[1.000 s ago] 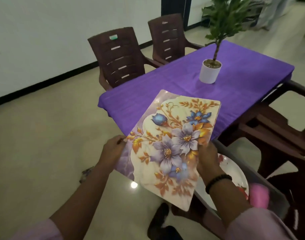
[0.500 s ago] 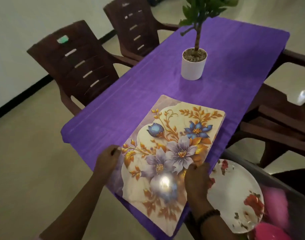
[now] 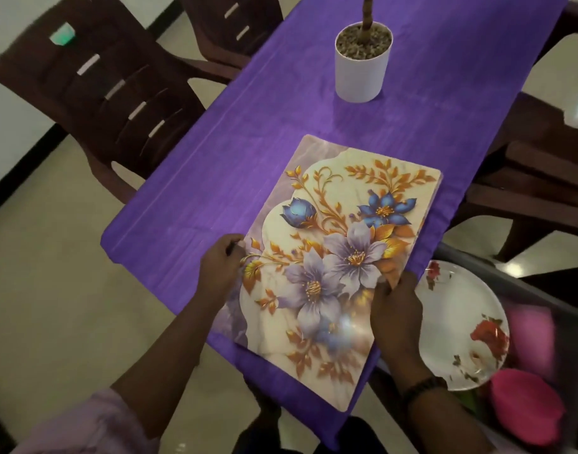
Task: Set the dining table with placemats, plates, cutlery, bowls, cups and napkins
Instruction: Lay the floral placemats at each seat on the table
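Purple cloth [image 3: 248, 152] covers the dining table, and on its near end lies the floral placemat [image 3: 333, 267], a glossy sheet printed with lilac and blue flowers and orange leaves on a cream ground. It lies skewed to the table's edge, its near corner reaching past the hem of the cloth toward me. A second edge shows along its far right side, so there may be more than one mat in the stack; I cannot tell for sure.

My left hand [image 3: 220, 267] grips the placemat's left edge, fingers curled around it with the thumb by the printed leaves. My right hand [image 3: 396, 309] pinches the right edge, thumb on top of the print and fingers tucked beneath; a dark beaded bracelet [image 3: 423, 388] sits on that wrist. Both my sleeves are pale lilac.

Farther up the table, well apart from the mat, stands a white plant pot [image 3: 361, 73] with a thin trunk rising out of pebbled soil. Two dark brown plastic chairs [image 3: 94, 86] stand along the left side, and another one shows on the right.

Just beside my right hand, off the table's corner, a grey bin [image 3: 550, 296] holds a white plate [image 3: 458, 326] patterned with red roses, and next to it pink things [image 3: 527, 411], too blurred to name.
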